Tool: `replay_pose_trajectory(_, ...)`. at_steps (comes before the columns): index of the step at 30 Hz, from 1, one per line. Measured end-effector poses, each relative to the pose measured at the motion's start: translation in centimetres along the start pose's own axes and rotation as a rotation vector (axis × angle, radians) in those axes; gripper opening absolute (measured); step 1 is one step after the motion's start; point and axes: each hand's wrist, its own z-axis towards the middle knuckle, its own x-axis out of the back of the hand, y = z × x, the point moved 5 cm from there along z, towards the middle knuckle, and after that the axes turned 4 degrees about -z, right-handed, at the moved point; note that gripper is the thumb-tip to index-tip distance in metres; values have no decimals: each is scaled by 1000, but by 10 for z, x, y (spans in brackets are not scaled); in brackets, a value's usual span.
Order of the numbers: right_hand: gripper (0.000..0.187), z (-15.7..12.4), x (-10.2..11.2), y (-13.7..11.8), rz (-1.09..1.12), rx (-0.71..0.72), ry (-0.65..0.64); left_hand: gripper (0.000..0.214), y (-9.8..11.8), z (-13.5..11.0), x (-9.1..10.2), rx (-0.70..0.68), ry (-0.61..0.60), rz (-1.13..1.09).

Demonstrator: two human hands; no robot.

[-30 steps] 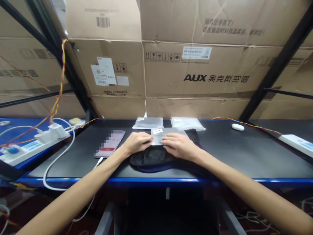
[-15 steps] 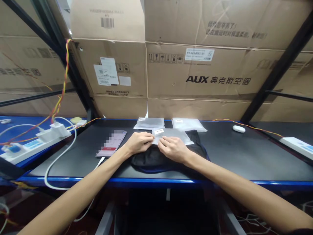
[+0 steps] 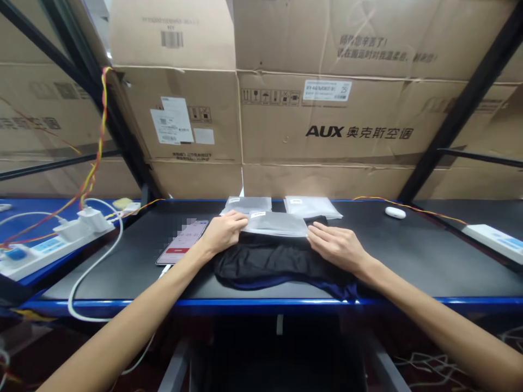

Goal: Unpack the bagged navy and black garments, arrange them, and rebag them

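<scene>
Between my two hands is a frosted plastic bag (image 3: 275, 224) with a small white label at its upper left. My left hand (image 3: 226, 231) pinches the bag's left end. At the opposite end, the fingers of my right hand (image 3: 337, 246) are closed on its right corner. Beneath it lies a rumpled black cloth item (image 3: 269, 261) with dark blue edging; its exact kind does not show. Two more labelled frosted bags lie behind, one on the left (image 3: 251, 204) and one on the right (image 3: 312, 207).
A phone (image 3: 182, 245) on a charging cable lies left of my left hand. Power strips stand at the far left (image 3: 53, 245) and right (image 3: 496, 242). A small white case (image 3: 395, 212) sits at the back right. Large cardboard (image 3: 278, 147) backs the dark tabletop (image 3: 408, 261).
My right hand has slid right along the bag, from near its left end to its right corner. My left hand stays at the left end. The view has shifted slightly.
</scene>
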Motion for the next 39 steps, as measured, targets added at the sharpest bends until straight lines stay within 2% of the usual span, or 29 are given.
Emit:
replay_pose_trajectory(4,23,-8,-1,6,23,-38,-10,25,-4,2,1,45,-14,20)
replay_pose_trajectory(8,22,-7,-4,6,35,-87,-54,29,0,4,17,82,136,-8)
replay_pose_trajectory(11,23,-4,-4,6,57,-137,-75,31,25,3,23,-36,182,-158)
replay_pose_trajectory(14,28,0,-2,3,35,-137,-65,30,64,4,12,-238,8,-257)
replay_pose_trajectory(16,29,2,-1,0,-6,-116,-57,32,80,8,6,-265,-9,-231)
replay_pose_trajectory(18,29,4,1,-2,-34,-97,-48,35,86,16,2,-236,16,-190)
replay_pose_trajectory(20,28,5,1,-3,-35,-92,-41,37,86,26,-2,-185,20,-162)
replay_pose_trajectory(23,27,5,1,-4,-13,-98,-37,41,83,39,-10,-107,-41,-134)
replay_pose_trajectory(28,28,6,-4,-7,47,-65,-68,64,76,50,-35,81,-178,-106)
replay_pose_trajectory(31,28,5,-6,-7,58,-70,-78,48,72,53,-49,144,-246,-81)
replay_pose_trajectory(34,27,4,-6,-7,18,-68,-74,29,68,55,-54,138,-272,-52)
replay_pose_trajectory(36,28,4,-6,-7,-59,-49,-68,36,65,54,-52,82,-277,-108)
replay_pose_trajectory(39,30,3,-5,-5,-161,-41,-60,54,61,50,-39,-24,-245,-340)
